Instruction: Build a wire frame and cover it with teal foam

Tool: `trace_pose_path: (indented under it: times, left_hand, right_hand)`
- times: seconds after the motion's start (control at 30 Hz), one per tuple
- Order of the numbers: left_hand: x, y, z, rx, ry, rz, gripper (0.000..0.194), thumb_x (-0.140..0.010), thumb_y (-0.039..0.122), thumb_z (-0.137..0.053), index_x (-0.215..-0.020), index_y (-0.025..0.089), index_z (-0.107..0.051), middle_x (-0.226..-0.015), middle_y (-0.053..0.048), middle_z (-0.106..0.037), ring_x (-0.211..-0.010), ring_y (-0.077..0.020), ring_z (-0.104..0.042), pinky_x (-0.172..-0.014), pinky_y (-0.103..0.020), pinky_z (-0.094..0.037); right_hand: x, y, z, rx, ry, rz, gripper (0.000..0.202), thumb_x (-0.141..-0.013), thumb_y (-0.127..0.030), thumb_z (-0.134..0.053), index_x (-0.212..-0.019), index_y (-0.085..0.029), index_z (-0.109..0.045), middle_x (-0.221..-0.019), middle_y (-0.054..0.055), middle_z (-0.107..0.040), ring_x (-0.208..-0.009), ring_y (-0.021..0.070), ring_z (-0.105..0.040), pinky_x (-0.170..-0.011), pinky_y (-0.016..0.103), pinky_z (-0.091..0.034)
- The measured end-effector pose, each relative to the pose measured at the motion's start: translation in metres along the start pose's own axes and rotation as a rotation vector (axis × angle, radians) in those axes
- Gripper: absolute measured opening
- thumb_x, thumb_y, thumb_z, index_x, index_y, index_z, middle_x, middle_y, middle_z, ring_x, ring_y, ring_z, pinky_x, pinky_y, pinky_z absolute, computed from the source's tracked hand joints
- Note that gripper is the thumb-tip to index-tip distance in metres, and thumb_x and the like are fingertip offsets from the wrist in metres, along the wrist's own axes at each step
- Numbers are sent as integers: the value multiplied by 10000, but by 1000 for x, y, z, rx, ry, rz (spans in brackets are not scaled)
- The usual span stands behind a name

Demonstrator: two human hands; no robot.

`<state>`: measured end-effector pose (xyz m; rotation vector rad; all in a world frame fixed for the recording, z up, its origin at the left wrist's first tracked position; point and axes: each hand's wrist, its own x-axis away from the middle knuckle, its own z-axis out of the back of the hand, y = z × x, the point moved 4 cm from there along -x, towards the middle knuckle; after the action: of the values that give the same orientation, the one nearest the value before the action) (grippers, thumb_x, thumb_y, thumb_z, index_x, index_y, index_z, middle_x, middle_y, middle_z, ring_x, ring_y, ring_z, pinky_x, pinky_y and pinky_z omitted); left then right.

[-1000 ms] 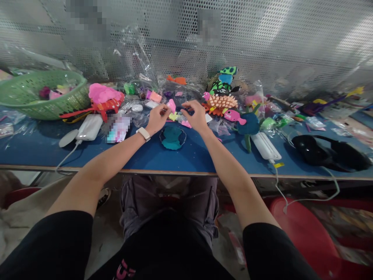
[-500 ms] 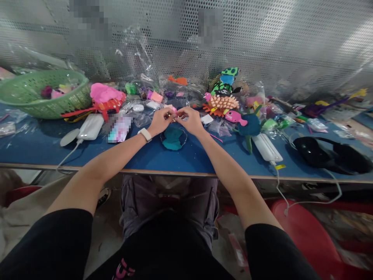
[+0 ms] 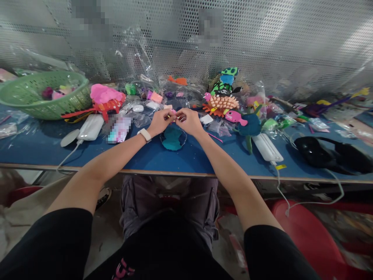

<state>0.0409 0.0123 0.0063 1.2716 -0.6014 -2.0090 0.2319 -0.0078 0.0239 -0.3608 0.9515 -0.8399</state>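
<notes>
My left hand (image 3: pixel 160 121) and my right hand (image 3: pixel 188 120) meet over the blue table, fingertips pinched together around a small lump of pink modelling clay (image 3: pixel 173 112). Fingers cover most of the lump, so its shape is hard to make out. Just below the hands lies a round clear disc with teal clay (image 3: pixel 173 139) spread on it. Beyond the fingertips sits a pale pink clay block (image 3: pixel 168 106). A white wristband (image 3: pixel 145 135) is on my left wrist.
A green basket (image 3: pixel 43 111) stands at the left, near a pink-and-red clay figure (image 3: pixel 107 98) and a white power bank (image 3: pixel 91 127). To the right are a spiky clay figure (image 3: pixel 223 102), a clay turtle (image 3: pixel 250 125), another power bank (image 3: pixel 267 147) and black headphones (image 3: pixel 313 151).
Both hands stay together in nearly the same place. The fingers have shifted slightly around the pink clay, and less of it shows now.
</notes>
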Motion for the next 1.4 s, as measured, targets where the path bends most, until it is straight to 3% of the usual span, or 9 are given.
trace_pose_path:
  times: [0.23, 0.33, 0.5, 0.67, 0.8, 0.97, 1.1, 1.2, 1.4]
  left_hand:
    - [2, 2, -2, -27, -44, -22, 223, -1065, 356, -765, -877, 243, -720, -785, -15, -785, -657, -192, -736, -722, -363, -579]
    - [2, 3, -3, -131, -36, -82, 214, -1039, 297, -768, -845, 244, -694, -791, -28, -774, -718, -221, -739, -779, -390, -586]
    - [2, 7, -5, -195, -49, -117, 376, -1081, 439, -761, -777, 249, -647, -778, -47, -752, -767, -250, -727, -780, -406, -570]
    - [4, 10, -4, -128, -56, -87, 382, -1090, 498, -767, -807, 251, -697, -759, -23, -753, -715, -223, -705, -762, -393, -575]
    - [4, 11, -5, -133, -64, -98, 321, -1084, 418, -762, -816, 249, -711, -760, -18, -748, -710, -215, -692, -783, -393, -578]
    - [4, 14, -9, -134, -77, -156, 269, -1092, 381, -710, -862, 247, -667, -875, -49, -752, -800, -231, -696, -789, -393, -564]
    - [4, 14, -8, -114, -78, -151, 300, -1129, 430, -667, -887, 256, -633, -912, -64, -725, -847, -248, -683, -788, -406, -566]
    - [4, 15, -8, -76, -94, -134, 326, -1162, 450, -624, -897, 263, -595, -894, -60, -687, -838, -244, -656, -764, -397, -550]
    - [2, 14, -10, -152, -92, -178, 263, -1101, 229, -611, -888, 268, -464, -872, -33, -584, -805, -227, -575, -789, -402, -485]
  right_hand:
    - [-1, -7, 8, 200, -45, 76, 138, -886, -210, -800, -1020, -240, -814, -1048, 82, -865, -872, 286, -817, -918, 483, -667]
    - [-1, -9, 11, 108, -33, 26, 94, -977, -338, -811, -959, -246, -810, -988, 75, -875, -847, 282, -827, -900, 470, -674]
    - [-3, -9, 14, -19, -32, -74, 476, -1000, -703, -834, -858, -249, -805, -862, 67, -871, -828, 287, -825, -873, 462, -691]
    - [-5, -3, 15, -94, -59, -102, 564, -973, -784, -817, -884, -227, -825, -874, 82, -882, -819, 264, -824, -843, 417, -690]
    - [-5, 6, 12, -124, -54, -100, 483, -980, -708, -794, -890, -234, -803, -845, 70, -862, -770, 242, -801, -786, 394, -672]
    - [-5, 12, 4, -97, -69, -165, 215, -961, -423, -737, -827, -260, -696, -711, 7, -781, -627, 211, -731, -651, 350, -613]
    - [-4, 5, 0, -41, -132, -148, 252, -986, -284, -618, -747, -252, -690, -638, -8, -734, -601, 202, -732, -683, 340, -605]
    - [-3, -1, 2, -33, -104, -125, 253, -965, -246, -617, -720, -247, -679, -644, -8, -737, -608, 208, -753, -680, 335, -594]
    - [-3, -12, 3, -68, -105, -134, 255, -905, -218, -658, -652, -240, -637, -647, 2, -764, -646, 216, -789, -679, 317, -582]
